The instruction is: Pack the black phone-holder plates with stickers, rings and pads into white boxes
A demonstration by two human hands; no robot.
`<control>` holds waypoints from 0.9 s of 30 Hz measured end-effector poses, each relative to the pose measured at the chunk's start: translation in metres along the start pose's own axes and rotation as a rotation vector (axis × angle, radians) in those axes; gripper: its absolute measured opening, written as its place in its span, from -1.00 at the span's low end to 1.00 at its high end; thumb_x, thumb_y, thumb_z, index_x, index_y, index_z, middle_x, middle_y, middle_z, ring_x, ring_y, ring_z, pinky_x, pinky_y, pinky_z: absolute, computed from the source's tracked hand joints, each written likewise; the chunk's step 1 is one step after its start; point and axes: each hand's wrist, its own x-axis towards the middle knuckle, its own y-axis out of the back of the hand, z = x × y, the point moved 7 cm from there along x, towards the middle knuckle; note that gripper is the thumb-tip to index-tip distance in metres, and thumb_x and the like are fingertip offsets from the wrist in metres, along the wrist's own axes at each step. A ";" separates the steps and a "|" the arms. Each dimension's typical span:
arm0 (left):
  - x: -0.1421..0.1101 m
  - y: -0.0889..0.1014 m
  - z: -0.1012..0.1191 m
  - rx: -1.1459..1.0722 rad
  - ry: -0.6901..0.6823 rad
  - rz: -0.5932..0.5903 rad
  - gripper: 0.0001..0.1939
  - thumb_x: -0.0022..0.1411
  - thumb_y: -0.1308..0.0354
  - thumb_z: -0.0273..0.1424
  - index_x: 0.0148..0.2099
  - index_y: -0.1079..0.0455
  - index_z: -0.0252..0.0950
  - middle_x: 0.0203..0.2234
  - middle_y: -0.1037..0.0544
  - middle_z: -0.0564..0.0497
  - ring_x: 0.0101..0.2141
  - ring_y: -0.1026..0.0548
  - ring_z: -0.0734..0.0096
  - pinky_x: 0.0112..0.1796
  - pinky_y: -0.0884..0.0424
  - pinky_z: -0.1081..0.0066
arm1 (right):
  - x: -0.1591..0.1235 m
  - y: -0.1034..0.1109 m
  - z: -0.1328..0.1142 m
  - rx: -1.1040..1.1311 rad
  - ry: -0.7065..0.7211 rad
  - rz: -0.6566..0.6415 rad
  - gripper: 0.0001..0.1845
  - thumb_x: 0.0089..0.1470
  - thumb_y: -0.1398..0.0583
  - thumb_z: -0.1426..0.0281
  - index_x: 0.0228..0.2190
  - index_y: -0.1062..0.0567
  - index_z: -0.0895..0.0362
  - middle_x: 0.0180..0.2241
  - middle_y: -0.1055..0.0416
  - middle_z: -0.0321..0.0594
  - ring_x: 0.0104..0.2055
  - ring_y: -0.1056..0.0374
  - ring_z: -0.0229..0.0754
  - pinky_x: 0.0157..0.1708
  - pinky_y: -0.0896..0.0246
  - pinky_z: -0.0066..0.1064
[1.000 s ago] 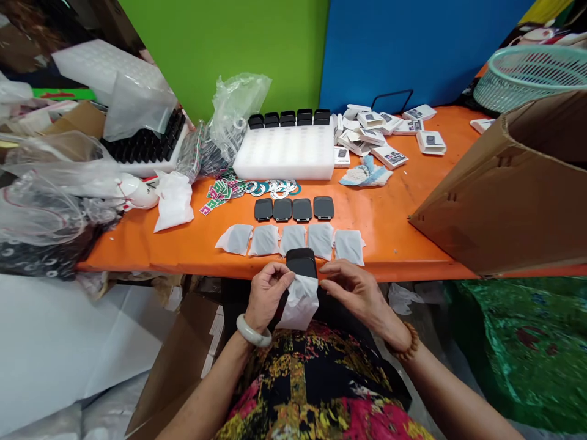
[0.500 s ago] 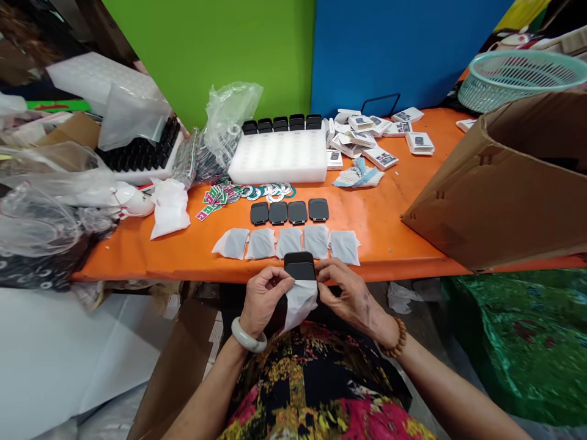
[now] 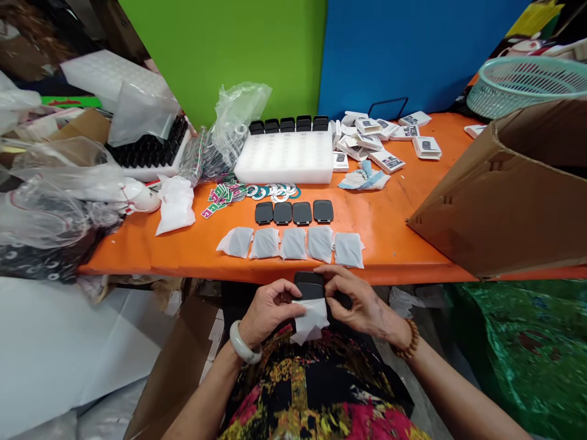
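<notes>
Black device (image 3: pixel 309 286) — white sleeve (image 3: pixel 312 315) — both hands' grip.

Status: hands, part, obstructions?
Left hand pinching white wrapper on black case; right hand at the case's right edge. Case partly covered, top exposed. Nothing between hands and case; wrapped pieces lie just beyond.

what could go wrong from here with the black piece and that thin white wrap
The black piece is held out past the table, so it could fall if it slips from the hands.

The thin white wrap looks flimsy and might tear or bunch.

The rightmost wrapped piece lies near the front edge, so a forearm might knock it.
</notes>
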 end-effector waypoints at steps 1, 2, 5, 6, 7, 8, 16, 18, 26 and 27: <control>-0.001 -0.002 -0.003 0.022 0.001 -0.005 -0.76 -0.12 -0.35 -0.34 -0.41 -0.40 -0.33 -0.61 -0.37 0.13 -0.56 -0.27 0.55 -0.50 -0.24 0.52 | -0.002 -0.003 0.002 -0.004 -0.001 0.004 -0.86 0.03 -0.10 0.58 -0.41 -0.34 0.09 -0.06 -0.37 -0.01 0.00 -0.36 -0.11 -0.07 -0.29 -0.29; -0.003 -0.003 -0.005 0.056 -0.003 -0.007 -0.79 -0.09 -0.33 -0.35 -0.44 -0.40 -0.34 -0.61 -0.37 0.11 -0.56 -0.28 0.55 -0.50 -0.23 0.51 | -0.004 -0.005 0.004 -0.007 -0.006 0.009 -0.86 0.04 -0.10 0.58 -0.41 -0.34 0.09 -0.10 -0.39 -0.03 -0.05 -0.38 -0.14 -0.10 -0.30 -0.32; -0.008 -0.008 -0.013 0.150 -0.029 0.002 -0.82 -0.01 -0.27 -0.36 -0.51 -0.37 -0.34 -0.62 -0.36 0.10 -0.56 -0.26 0.55 -0.51 -0.19 0.52 | -0.008 -0.010 0.010 0.007 -0.039 0.023 -0.88 0.07 -0.10 0.56 -0.42 -0.35 0.10 -0.20 -0.42 -0.09 -0.19 -0.41 -0.19 -0.21 -0.33 -0.39; -0.009 -0.008 -0.016 0.152 -0.026 0.007 -0.82 0.00 -0.26 -0.35 -0.50 -0.37 -0.34 -0.64 -0.34 0.12 -0.58 -0.23 0.57 -0.53 -0.16 0.53 | -0.010 -0.011 0.012 0.019 -0.055 0.024 -0.88 0.08 -0.10 0.54 -0.42 -0.36 0.10 -0.22 -0.43 -0.09 -0.20 -0.42 -0.19 -0.21 -0.33 -0.39; -0.011 -0.008 -0.020 0.138 -0.015 0.014 -0.81 0.02 -0.26 -0.33 -0.48 -0.36 -0.33 -0.65 -0.31 0.14 -0.59 -0.21 0.58 -0.55 -0.14 0.53 | -0.011 -0.011 0.014 0.033 -0.073 0.021 -0.88 0.09 -0.10 0.53 -0.43 -0.38 0.10 -0.23 -0.44 -0.09 -0.19 -0.42 -0.18 -0.20 -0.32 -0.38; -0.012 -0.008 -0.023 0.115 0.000 0.019 -0.80 0.03 -0.25 -0.31 -0.46 -0.35 -0.33 -0.66 -0.29 0.16 -0.60 -0.19 0.59 -0.56 -0.12 0.54 | -0.012 -0.012 0.016 0.049 -0.092 0.007 -0.89 0.10 -0.11 0.52 -0.42 -0.39 0.10 -0.22 -0.45 -0.09 -0.17 -0.43 -0.17 -0.18 -0.33 -0.37; -0.018 -0.002 -0.045 -0.021 0.113 0.044 -0.73 -0.04 -0.31 -0.26 -0.44 -0.36 -0.34 -0.64 -0.33 0.14 -0.61 -0.20 0.60 -0.55 -0.13 0.54 | -0.023 -0.021 0.012 0.096 -0.125 -0.236 -0.84 -0.01 -0.20 0.56 -0.34 -0.41 0.10 0.08 -0.32 0.00 0.12 -0.29 -0.05 0.05 -0.23 -0.15; -0.021 -0.001 -0.053 -0.059 0.125 0.053 -0.72 -0.06 -0.32 -0.25 -0.45 -0.38 -0.35 -0.65 -0.33 0.15 -0.62 -0.20 0.61 -0.56 -0.12 0.54 | -0.028 -0.027 0.012 0.086 -0.140 -0.272 -0.82 -0.01 -0.19 0.57 -0.34 -0.39 0.10 0.13 -0.27 0.01 0.16 -0.24 -0.05 0.08 -0.20 -0.14; -0.040 -0.003 -0.075 -0.056 0.200 0.008 -0.73 -0.13 -0.36 -0.29 -0.40 -0.44 -0.35 -0.58 -0.44 0.08 -0.56 -0.34 0.54 -0.47 -0.28 0.49 | -0.050 -0.055 0.021 0.135 -0.190 -0.303 -0.86 0.04 -0.14 0.59 -0.38 -0.38 0.12 0.14 -0.22 0.04 0.17 -0.23 -0.07 0.07 -0.22 -0.19; -0.042 -0.003 -0.075 -0.028 0.183 0.000 -0.75 -0.11 -0.35 -0.29 -0.42 -0.46 -0.35 -0.56 -0.46 0.06 -0.54 -0.36 0.51 -0.44 -0.30 0.48 | -0.052 -0.057 0.021 0.143 -0.194 -0.297 -0.86 0.05 -0.14 0.59 -0.40 -0.39 0.12 0.11 -0.26 0.04 0.17 -0.23 -0.08 0.05 -0.24 -0.21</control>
